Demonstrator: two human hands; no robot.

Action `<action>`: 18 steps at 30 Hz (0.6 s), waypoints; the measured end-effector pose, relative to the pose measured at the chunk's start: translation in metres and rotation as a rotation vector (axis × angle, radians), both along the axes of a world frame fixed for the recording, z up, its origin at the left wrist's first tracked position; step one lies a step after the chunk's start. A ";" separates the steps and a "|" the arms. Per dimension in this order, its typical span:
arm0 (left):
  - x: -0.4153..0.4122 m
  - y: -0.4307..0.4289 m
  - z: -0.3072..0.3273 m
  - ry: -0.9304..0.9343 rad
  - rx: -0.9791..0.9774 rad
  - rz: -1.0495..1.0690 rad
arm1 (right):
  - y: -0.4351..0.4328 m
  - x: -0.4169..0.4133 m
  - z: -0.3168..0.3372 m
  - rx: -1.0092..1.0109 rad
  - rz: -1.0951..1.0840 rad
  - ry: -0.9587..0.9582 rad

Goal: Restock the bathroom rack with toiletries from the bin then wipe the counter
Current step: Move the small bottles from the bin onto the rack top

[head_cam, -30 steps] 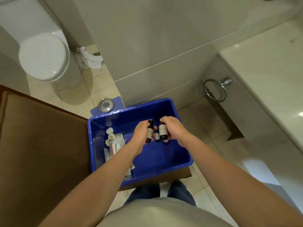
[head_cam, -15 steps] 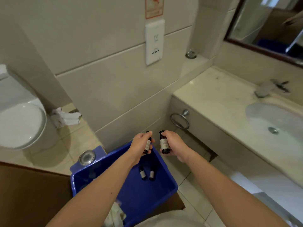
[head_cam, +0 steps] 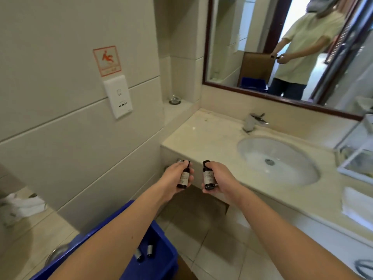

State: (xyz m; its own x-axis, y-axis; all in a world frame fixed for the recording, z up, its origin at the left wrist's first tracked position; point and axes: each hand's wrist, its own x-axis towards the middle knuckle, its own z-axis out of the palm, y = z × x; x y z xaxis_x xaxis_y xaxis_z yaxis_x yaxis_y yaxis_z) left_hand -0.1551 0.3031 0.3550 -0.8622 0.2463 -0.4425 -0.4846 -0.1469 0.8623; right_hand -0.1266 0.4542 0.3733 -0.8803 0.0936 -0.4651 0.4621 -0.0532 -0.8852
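Head camera, and both hands are loaded: the left bottle [head_cam: 184,177] sits upright in the left hand [head_cam: 173,178], grip curled round it, and the right bottle [head_cam: 209,177] stands in the right hand [head_cam: 221,178], grip wrapped the same way. Both hang just before the surface [head_cam: 210,138] edge. Under the arms, the blue bin [head_cam: 168,259] holds two spare bottles [head_cam: 150,251]. Sink [head_cam: 286,156] beyond, rack [head_cam: 356,158] far right.

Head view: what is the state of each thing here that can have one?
Left hand: grips the left bottle, capped, roughly upright.
Right hand: grips the right bottle, capped, roughly upright.
Blue bin: open, two small bottles lying inside.
Faucet: no water running.
Sink: empty.
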 end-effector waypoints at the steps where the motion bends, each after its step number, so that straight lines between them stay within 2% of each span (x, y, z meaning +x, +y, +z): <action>1: 0.003 0.017 0.004 -0.011 0.024 -0.025 | 0.016 0.005 0.005 0.002 -0.011 0.014; 18: 0.077 0.289 0.037 0.112 0.087 -0.371 | 0.278 0.131 0.041 0.054 -0.265 0.174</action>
State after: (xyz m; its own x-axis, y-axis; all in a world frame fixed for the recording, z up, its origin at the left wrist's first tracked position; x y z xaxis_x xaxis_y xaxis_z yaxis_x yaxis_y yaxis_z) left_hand -0.0785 0.5919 0.3921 -0.7495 0.5822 -0.3150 -0.4224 -0.0542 0.9048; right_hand 0.0045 0.7317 0.4140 -0.8878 0.3511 -0.2975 0.2795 -0.1023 -0.9547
